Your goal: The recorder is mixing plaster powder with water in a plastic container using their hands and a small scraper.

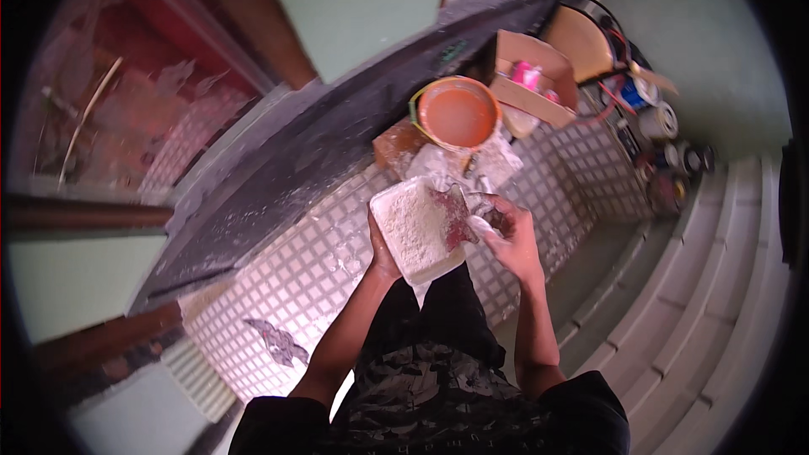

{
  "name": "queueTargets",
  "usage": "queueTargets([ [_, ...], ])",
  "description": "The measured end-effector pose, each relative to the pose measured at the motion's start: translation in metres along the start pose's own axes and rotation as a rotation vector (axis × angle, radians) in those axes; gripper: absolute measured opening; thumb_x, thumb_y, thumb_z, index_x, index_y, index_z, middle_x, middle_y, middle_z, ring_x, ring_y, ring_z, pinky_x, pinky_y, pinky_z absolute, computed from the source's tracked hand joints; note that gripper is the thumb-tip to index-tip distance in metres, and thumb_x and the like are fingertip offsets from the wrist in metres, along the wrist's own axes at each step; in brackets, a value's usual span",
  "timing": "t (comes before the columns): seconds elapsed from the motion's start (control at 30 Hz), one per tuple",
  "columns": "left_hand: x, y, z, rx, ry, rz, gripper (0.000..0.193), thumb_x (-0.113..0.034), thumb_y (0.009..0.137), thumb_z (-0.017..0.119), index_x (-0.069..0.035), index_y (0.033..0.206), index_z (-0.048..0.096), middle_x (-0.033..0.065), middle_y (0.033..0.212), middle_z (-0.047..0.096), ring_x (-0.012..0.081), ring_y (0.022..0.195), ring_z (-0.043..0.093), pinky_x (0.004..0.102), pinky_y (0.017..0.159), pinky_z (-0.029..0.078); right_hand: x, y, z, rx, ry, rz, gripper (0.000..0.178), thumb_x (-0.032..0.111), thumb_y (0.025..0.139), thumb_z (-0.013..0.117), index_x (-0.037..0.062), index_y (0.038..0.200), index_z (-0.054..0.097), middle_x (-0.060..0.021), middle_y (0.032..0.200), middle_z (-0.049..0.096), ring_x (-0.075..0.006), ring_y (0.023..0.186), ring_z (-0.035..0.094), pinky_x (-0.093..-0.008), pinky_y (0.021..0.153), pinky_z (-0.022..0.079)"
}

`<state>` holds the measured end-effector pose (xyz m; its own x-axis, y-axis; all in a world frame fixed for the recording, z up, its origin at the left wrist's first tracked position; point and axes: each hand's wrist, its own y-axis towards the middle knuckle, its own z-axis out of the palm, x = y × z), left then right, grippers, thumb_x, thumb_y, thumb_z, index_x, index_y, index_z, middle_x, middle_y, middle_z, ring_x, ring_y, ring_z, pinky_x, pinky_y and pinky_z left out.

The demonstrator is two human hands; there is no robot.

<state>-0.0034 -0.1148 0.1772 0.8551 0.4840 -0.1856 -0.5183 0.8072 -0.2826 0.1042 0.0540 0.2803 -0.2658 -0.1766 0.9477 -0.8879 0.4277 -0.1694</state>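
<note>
My left hand (383,246) grips the left side of a white square tub (436,272), its fingers partly hidden underneath. Pale powder (409,223) fills much of the tub. On the right, the fingers of my right hand (511,236) are closed on a flat, dark reddish scraper-like piece (456,216), which lies over the tub's right side with its edge at the powder. White dust coats the right fingertips. Just beyond the tub stands an orange bucket (459,118) with a green handle, beside a crumpled whitish bag (497,160).
An open cardboard box (539,88) holding pink items sits right of the bucket. Farther right are several spools (658,121) and cables. Stepped pale ledges (691,286) run along the right. A grey cloth (276,342) lies on the checkered floor (286,286).
</note>
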Motion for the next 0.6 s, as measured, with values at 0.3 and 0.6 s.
queueTargets([
  [0.3,0.091,-0.002,0.043,0.101,0.067,-0.316,0.085,-0.076,0.082,0.025,-0.013,0.137,0.040,0.0087,0.133,0.048,0.0280,0.119,0.049,0.0455,0.102,0.039,0.017,-0.103,0.004,-0.478,-0.467,-0.001,0.037,-0.003,0.072,0.059,-0.0020,0.109,0.052,-0.0231,0.090,0.059,-0.0413,0.080,0.059,-0.0391,0.072,0.050],
  [0.6,0.172,-0.065,0.056,0.071,0.149,-0.513,0.078,-0.073,0.085,0.029,-0.014,0.135,0.042,0.0085,0.131,0.049,0.0276,0.117,0.050,0.0439,0.099,0.042,0.008,-0.220,0.012,-0.647,-0.478,-0.031,0.038,0.002,0.071,0.064,-0.0008,0.107,0.053,-0.0228,0.094,0.059,-0.0414,0.085,0.059,-0.0426,0.072,0.050],
])
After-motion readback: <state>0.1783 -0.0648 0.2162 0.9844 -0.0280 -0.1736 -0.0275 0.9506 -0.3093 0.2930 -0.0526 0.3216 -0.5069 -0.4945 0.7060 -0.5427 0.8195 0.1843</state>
